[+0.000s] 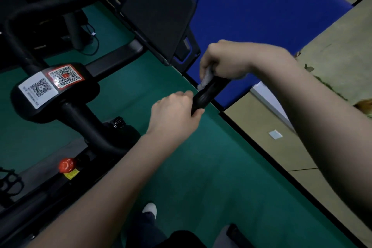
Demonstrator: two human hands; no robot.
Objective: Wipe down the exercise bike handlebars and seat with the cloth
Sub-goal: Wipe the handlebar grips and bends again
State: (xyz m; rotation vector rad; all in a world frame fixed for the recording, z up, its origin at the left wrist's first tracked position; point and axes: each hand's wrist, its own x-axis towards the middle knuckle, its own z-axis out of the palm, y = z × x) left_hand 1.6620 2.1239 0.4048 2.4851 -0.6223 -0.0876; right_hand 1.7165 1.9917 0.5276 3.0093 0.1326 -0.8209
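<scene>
cloth point(206, 78), one, white and bunched, pressed onto the upper side of one black handlebar end point(209, 94), mid-picture, above the green mat point(201, 167). gripped there by the right hand point(223, 60), fingers curled over cloth and bar together, a small fold sticking out below the fingers. lower on the same bar, the left hand point(175, 112), fingers and thumb wrapped round the bar's tip, just beside the cloth but not touching it. two bare forearms reaching in from the bottom and right edges.

to the left, well apart from both hands, the bike's black centre block point(54, 104) carrying two square code stickers side by side: one white sticker point(38, 89), one red-edged sticker point(64, 75). below them, one red knob point(66, 165) just above a yellow label. behind the hands, one dark flat screen point(159, 12), tilted. beyond it, one blue mat point(261, 16) meeting the green mat's black edge. near the bottom, one white shoe tip point(150, 208).
</scene>
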